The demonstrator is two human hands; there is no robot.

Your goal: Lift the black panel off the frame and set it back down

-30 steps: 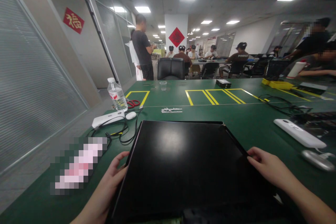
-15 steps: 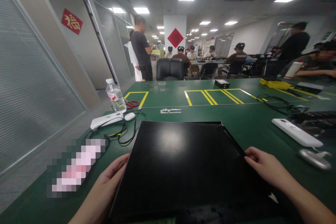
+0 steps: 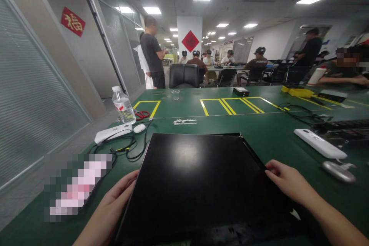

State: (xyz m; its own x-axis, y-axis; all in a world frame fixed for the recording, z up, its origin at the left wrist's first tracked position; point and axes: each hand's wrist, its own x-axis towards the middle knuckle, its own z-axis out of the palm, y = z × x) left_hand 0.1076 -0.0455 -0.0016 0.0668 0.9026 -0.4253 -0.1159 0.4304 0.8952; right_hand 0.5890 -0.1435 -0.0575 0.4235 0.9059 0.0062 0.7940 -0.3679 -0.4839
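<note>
A large, flat black display panel [image 3: 196,184] with a glossy face lies in front of me, reflecting a ceiling light. It rests slightly skewed over a dark frame [image 3: 253,153] that shows along its right and far edges. My left hand [image 3: 122,192] grips the panel's left edge, with the fingertips tucked out of sight beneath it. At the right edge, my right hand [image 3: 284,180] pinches the rim between thumb and curled fingers. The near edge of the panel is dark and partly cut off by the picture.
On the green table [image 3: 161,127] at left are a water bottle [image 3: 123,105], red-handled scissors [image 3: 142,115], a white device [image 3: 113,133] and black cables [image 3: 135,148]. Small pale pieces [image 3: 184,122] lie beyond the panel. At right are a white power bank [image 3: 319,144] and a silver mouse-shaped object [image 3: 338,172].
The view has turned slightly right, so the table and its things sit a little further left. Both hands keep their places on the panel. A standing person at far right has shifted left.
</note>
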